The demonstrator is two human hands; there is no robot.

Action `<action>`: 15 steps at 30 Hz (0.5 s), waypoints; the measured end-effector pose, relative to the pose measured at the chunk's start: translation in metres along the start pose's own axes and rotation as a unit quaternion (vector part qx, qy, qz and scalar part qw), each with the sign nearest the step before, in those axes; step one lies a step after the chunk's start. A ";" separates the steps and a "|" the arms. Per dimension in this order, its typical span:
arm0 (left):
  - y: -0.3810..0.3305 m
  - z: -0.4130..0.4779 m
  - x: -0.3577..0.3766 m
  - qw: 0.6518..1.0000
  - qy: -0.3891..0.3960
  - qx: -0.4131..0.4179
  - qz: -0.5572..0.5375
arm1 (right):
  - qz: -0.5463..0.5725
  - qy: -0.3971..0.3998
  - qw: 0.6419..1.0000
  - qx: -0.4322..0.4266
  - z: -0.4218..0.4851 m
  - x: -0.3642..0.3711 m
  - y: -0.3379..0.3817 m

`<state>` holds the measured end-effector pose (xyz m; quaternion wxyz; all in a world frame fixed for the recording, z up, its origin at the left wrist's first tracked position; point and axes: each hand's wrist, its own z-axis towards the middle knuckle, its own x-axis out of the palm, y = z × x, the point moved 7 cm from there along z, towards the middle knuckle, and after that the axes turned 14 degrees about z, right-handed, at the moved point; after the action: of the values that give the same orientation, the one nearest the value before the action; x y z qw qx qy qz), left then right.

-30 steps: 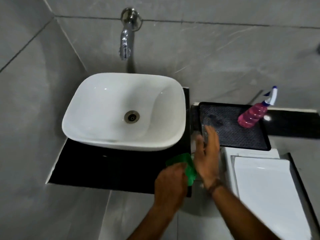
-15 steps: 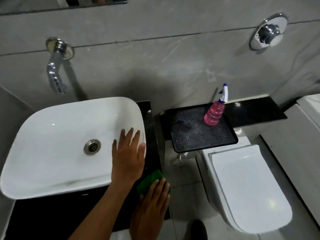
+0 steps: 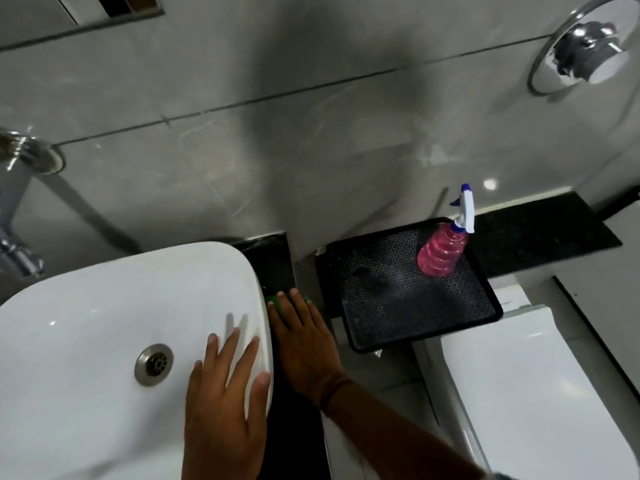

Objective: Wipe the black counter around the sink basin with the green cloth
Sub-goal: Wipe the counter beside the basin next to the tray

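Cloth (image 3: 273,299) sits on the counter (image 3: 273,258) strip just right of the basin (image 3: 104,306), mostly hidden under your R hand (image 3: 306,344), which presses flat on it, fingers straight, no grip. Your L hand (image 3: 225,396) lies open, palm down, fingers spread on the basin's right rim, holding nothing.

the green cloth (image 3: 271,301) is almost wholly hidden under the right hand (image 3: 304,344); only a sliver shows past the fingertips. the black table (image 3: 273,258) shows as a narrow strip, the rest covered by the basin (image 3: 86,323) and both hands. the left hand (image 3: 221,403) is cut off at the wrist by the bottom edge. the tap (image 3: 17,209) is cropped at the left edge, the wall fitting (image 3: 585,39) at the top right.
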<state>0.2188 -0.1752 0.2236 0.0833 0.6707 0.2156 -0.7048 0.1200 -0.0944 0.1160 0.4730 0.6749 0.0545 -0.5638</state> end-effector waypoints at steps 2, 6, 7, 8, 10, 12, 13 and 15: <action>-0.001 0.004 0.001 1.000 -0.016 0.001 0.025 | -0.010 0.032 0.999 0.016 0.063 -0.016 -0.009; -0.002 0.009 0.002 0.996 -0.052 0.026 0.067 | -0.052 0.109 0.989 -0.082 0.117 0.000 -0.025; -0.002 0.010 0.002 0.995 -0.055 0.032 0.072 | -0.042 0.109 0.987 -0.108 0.136 -0.003 -0.027; -0.002 0.011 0.002 0.996 -0.047 0.034 0.070 | -0.038 0.108 0.984 -0.135 0.154 -0.005 -0.024; 0.000 0.013 0.005 0.996 -0.038 0.032 0.079 | -0.023 0.126 0.979 -0.157 0.182 -0.004 -0.018; 0.000 0.014 0.005 0.995 -0.036 0.040 0.080 | 0.007 0.129 0.975 -0.179 0.198 -0.001 -0.014; 0.000 0.015 0.005 0.995 -0.036 0.044 0.079 | 0.003 0.126 0.974 -0.190 0.202 -0.002 -0.012; 0.000 0.013 0.006 0.995 -0.044 0.043 0.080 | -0.008 0.098 0.970 -0.222 0.204 -0.004 -0.011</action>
<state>0.2061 -0.1794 0.2180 0.1202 0.6574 0.1269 -0.7330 -0.0325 -0.2298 0.1297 0.5989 0.6042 0.2301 -0.4725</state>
